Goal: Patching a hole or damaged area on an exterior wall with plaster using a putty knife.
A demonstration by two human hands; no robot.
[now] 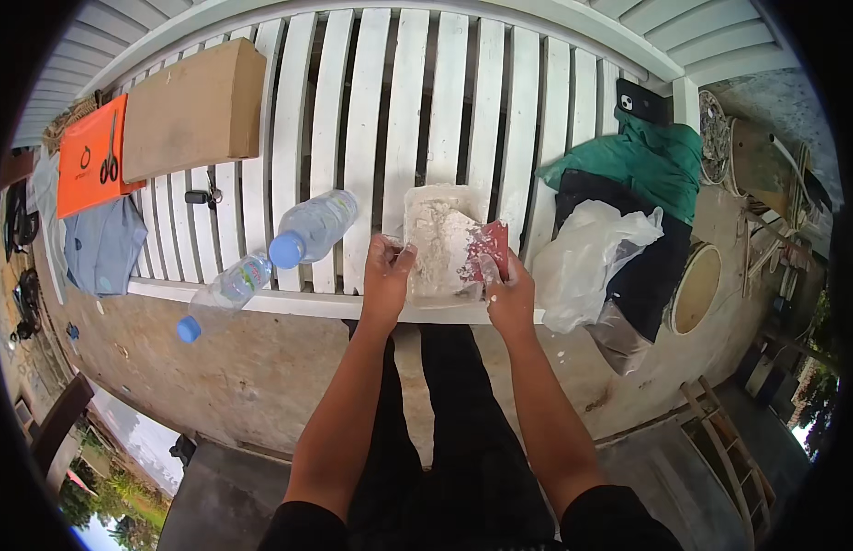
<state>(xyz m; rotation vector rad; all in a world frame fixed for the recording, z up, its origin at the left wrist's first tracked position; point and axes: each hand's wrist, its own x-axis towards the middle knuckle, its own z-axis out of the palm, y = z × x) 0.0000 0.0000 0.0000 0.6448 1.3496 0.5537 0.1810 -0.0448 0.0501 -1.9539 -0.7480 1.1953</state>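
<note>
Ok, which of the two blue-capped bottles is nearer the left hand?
The bigger-looking bottle, closer to the left hand; the smaller bottle is farther left, its cap appearing past the bench edge.

A white bench made of slats (367,92) held many things. A brown box (192,106) lay by its far left corner, and a blue-gray cloth (107,253) by its near left corner. Some keys (203,196) lay between the box and the near edge. Two bottles lay there too: a big bottle (321,225) and a small bottle (235,283), whose blue cap (189,329) poked past the edge. A tub (437,301) was at the near edge's middle. Green cloth (642,151) lay toward the right end.
</note>
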